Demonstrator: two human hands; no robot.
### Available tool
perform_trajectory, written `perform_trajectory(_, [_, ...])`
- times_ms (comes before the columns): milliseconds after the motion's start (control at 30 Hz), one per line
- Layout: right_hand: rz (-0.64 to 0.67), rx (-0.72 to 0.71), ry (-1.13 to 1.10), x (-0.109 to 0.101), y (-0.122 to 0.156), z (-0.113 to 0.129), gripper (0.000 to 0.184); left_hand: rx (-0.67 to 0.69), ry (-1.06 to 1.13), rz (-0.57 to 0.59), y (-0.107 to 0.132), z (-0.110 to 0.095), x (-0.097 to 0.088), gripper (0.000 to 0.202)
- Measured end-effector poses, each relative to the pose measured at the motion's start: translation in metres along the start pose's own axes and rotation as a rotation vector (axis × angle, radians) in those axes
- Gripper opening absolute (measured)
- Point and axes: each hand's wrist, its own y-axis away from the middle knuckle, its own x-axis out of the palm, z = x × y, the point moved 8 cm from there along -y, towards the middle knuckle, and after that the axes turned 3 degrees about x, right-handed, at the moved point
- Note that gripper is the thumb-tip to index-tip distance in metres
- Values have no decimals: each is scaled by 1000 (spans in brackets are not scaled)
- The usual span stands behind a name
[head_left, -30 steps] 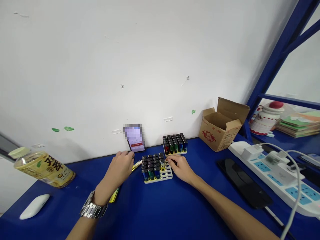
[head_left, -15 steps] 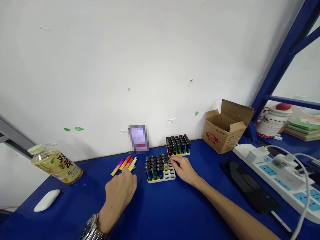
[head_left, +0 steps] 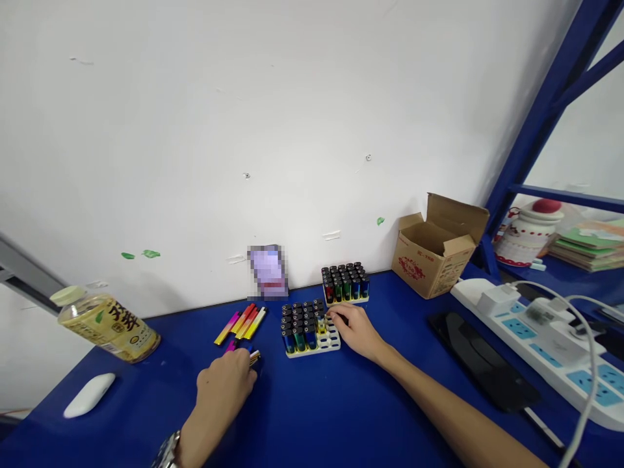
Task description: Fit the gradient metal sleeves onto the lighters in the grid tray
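Observation:
Near the table's middle, a white and yellow tray (head_left: 316,344) holds rows of upright lighters (head_left: 299,325) with black tops. My right hand (head_left: 355,331) rests at the tray's right side, its fingers pinching a dark-topped lighter (head_left: 333,314) among the tray's holes. A second tray of lighters (head_left: 345,285) stands behind, against the wall. My left hand (head_left: 224,383) is closed around a few slim coloured sticks (head_left: 254,357), their ends showing past my fingers. More pink, red and yellow sticks (head_left: 241,323) lie loose just beyond that hand.
On the blue table (head_left: 292,409) are a tea bottle (head_left: 108,328) on its side, a white mouse (head_left: 89,395), a pixelated phone (head_left: 268,273) against the wall, a cardboard box (head_left: 431,250), a black tablet (head_left: 482,361) and a white power strip (head_left: 536,338) with cables. Blue shelving (head_left: 536,123) stands right.
My left hand has moved from the far side of the table to the loose sticks and drawn back with some in it. My right hand stays at the tray.

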Motion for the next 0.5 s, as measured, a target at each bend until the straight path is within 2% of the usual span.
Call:
perform_trajectory(67, [-45,4,-30,-4,1,0,24,-15,62,-24,-2,3,-9,19])
perform_trajectory(133, [-138,-10,-87,-13,4,2,23,0,168,-76,-4,3,-26,23])
perform_trajectory(200, [-244,-61,-141,-23,9,10,23,80,357,-125,-5,-3,-47,24])
perform_trajectory(267, [-308,-155,-178,-30,16,25,23,188,642,-212,-1,-15,-71,29])
perform_trajectory(367, [-279,-306,-207,-30,24,52,29,329,971,-266,6,-41,-91,33])
perform_trajectory(500, [-171,-317,-209,-19,27,71,38,480,1161,-200,10,-85,-88,31])
